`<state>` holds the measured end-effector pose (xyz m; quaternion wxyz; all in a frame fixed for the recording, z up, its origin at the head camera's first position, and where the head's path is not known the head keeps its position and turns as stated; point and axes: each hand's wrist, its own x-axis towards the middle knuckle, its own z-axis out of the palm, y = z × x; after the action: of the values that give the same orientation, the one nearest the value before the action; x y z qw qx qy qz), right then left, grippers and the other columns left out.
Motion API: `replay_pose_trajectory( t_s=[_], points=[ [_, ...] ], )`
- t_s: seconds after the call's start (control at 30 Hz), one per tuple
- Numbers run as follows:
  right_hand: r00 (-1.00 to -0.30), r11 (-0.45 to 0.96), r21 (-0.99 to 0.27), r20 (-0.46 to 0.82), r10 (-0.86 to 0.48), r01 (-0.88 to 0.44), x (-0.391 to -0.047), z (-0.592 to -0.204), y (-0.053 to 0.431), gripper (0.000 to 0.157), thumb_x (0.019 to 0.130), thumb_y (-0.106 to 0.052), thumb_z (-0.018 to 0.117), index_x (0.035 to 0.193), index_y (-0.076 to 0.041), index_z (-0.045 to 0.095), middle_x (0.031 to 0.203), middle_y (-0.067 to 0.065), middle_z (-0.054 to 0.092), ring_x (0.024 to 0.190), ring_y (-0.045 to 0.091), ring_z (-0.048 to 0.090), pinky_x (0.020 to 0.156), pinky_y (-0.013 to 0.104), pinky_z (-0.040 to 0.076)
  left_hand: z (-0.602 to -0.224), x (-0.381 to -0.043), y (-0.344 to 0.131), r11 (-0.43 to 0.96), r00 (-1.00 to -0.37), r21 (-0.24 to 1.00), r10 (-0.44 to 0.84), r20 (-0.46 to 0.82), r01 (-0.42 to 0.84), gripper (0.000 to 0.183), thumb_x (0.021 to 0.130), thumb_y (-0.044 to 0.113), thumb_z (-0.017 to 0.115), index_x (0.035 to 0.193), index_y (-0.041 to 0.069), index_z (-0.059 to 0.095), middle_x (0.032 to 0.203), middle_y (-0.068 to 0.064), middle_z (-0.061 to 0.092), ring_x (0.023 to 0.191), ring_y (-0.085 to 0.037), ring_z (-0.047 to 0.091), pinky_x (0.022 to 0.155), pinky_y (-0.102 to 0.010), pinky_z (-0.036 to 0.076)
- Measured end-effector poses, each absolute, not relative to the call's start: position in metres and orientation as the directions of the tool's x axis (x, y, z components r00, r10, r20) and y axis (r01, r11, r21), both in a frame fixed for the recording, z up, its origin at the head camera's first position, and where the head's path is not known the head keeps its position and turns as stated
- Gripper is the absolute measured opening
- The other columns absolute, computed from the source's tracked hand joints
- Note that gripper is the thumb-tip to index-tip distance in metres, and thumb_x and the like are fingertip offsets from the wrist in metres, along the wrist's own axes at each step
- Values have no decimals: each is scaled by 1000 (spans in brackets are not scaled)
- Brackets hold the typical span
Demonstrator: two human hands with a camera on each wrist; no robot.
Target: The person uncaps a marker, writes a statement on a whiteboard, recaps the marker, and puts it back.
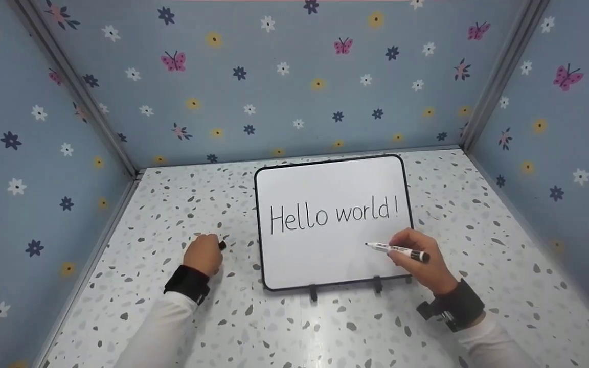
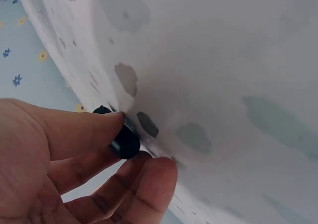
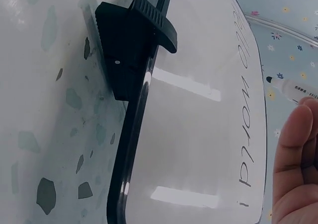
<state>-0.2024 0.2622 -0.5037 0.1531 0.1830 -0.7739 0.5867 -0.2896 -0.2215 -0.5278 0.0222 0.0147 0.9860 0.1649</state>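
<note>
A whiteboard [image 1: 320, 266] with a black frame carries the handwritten words "Hello world!" in thin black strokes. My right hand [image 1: 420, 255] grips a white marker [image 1: 399, 249] over the board's lower right part, its dark uncapped tip pointing left. The right wrist view shows the marker [image 3: 293, 89] held off the board's surface. Left of the board, my left hand [image 1: 204, 254] pinches a black marker cap [image 2: 124, 140] between thumb and fingers, close to the tabletop.
Two black clip feet, one a stand clip [image 3: 129, 50], hold the board's lower edge. The speckled table [image 1: 172, 204] is enclosed by blue flowered panels [image 1: 294, 92] at the back and both sides.
</note>
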Motion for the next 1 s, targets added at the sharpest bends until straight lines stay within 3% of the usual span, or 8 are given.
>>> replay_pose_trajectory(
  t_s=[0.13,0.3,0.53,0.77,1.0],
  points=[
    [-868,233,-836,484,-111,-496,-203,-506,263,17,83,19,73,94,6,71,84,-7,73,67,4,61,57,19,51,-523,-283,-218,927,-1000,375,22,7,23,13,99,-2,62,106,-10,69,100,-29,74,92,-45,74,83,-57,62],
    [-843,194,-821,518,-143,-537,-202,-507,262,18,83,21,73,96,9,74,89,-7,76,71,3,63,60,17,52,-510,-272,-204,899,-985,424,46,168,114,15,102,2,62,108,-11,67,97,-29,74,87,-46,75,77,-57,62],
    [-853,193,-831,502,-145,-522,-201,-505,259,20,82,19,77,98,7,74,88,-6,77,73,4,67,61,17,56,-482,-250,-168,844,-903,466,49,427,266,16,100,7,71,109,-6,72,100,-22,77,88,-39,76,75,-53,63],
    [-856,165,-840,500,-130,-516,-202,-505,254,21,77,21,81,93,9,71,83,-6,76,68,3,66,58,17,56,-472,-228,-124,744,-878,530,159,452,407,12,96,9,78,107,5,76,97,-10,78,84,-24,73,74,-40,63],
    [-848,203,-824,506,-157,-529,-201,-503,245,21,77,19,83,93,6,77,83,-2,78,67,0,62,55,15,53,-472,-212,-89,663,-807,488,331,489,568,11,93,5,80,102,6,74,96,-8,77,86,-24,75,77,-39,64]
  ],
)
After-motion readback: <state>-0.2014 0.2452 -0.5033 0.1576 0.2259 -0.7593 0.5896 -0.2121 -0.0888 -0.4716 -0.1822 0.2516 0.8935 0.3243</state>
